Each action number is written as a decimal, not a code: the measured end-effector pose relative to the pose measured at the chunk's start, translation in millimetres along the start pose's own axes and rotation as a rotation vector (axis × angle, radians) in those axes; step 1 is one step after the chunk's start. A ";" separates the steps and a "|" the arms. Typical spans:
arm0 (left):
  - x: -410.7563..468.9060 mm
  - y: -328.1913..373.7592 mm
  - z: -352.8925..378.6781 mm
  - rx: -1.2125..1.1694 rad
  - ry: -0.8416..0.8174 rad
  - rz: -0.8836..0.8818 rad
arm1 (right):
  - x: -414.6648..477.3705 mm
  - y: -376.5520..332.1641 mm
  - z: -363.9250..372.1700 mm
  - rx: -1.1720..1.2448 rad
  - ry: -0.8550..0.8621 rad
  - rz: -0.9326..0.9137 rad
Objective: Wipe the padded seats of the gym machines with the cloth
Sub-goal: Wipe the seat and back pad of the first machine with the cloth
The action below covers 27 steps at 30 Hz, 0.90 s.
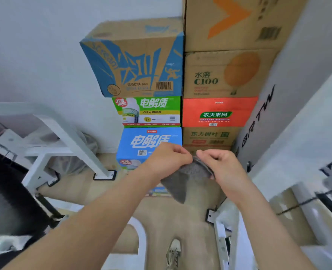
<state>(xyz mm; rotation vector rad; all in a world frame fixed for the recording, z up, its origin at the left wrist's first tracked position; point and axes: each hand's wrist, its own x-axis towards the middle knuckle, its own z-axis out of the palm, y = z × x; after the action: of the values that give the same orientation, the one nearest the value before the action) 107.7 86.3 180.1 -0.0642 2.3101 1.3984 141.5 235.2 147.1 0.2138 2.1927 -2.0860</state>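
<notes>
A grey cloth hangs in the air in front of me, held at its top edge by both hands. My left hand pinches the cloth's upper left part. My right hand pinches the upper right edge, close beside the left. The cloth's lower corner dangles toward the floor. A black padded part of a gym machine shows at the far left edge, well away from both hands.
Stacked drink cartons stand against the wall straight ahead. A white machine frame is at the left, another white frame at the lower right. A grey panel rises on the right. My shoe is on the beige floor.
</notes>
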 end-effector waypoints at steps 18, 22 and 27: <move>-301.7 -90.7 6.8 -0.787 0.259 0.013 | -281.6 -55.5 77.7 -0.286 0.033 -0.178; -347.7 -128.6 -25.2 -0.817 0.282 0.058 | -321.4 -53.3 121.6 -0.577 0.029 -0.306; -415.8 -191.1 -90.9 -0.131 0.384 0.220 | -368.5 -56.2 203.0 -0.866 0.081 -0.409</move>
<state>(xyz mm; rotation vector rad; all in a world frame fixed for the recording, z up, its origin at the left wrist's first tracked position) 501.8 -160.3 218.1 -0.1313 2.5927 1.7793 490.5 19.6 256.0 -0.2501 3.1329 -1.0506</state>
